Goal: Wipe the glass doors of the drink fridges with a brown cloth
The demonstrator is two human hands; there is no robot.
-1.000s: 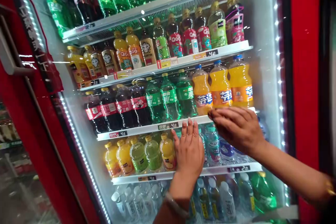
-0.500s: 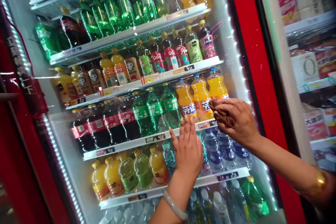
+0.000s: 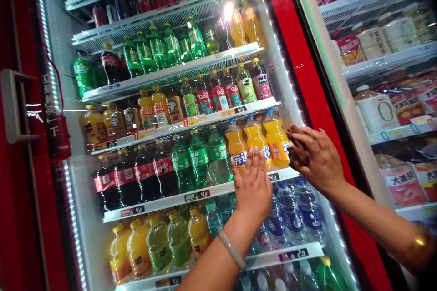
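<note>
My left hand (image 3: 252,186) is stretched out with fingers together and flat, in front of the orange soda bottles (image 3: 235,138). It seems to lie against the clear glass door of a lit drinks fridge; reflections show on that glass. A pale bangle (image 3: 232,249) circles the left wrist. To the right, my right hand (image 3: 322,159) is closed round a crumpled brown cloth (image 3: 297,146), beside the rightmost orange bottle near the fridge's red frame (image 3: 290,22). Some of the right fingers are hidden behind the cloth.
Shelves hold rows of green soda bottles (image 3: 198,157), cola bottles (image 3: 114,182), juice bottles (image 3: 159,238) and water bottles (image 3: 290,207). A grey door handle (image 3: 15,107) is at the left. Another stocked shelf unit (image 3: 385,68) stands at the right.
The view has tilted, showing more upper shelves and the door handle. Against the bottles, my left hand has moved up and right; my right hand with the cloth has shifted slightly right.
</note>
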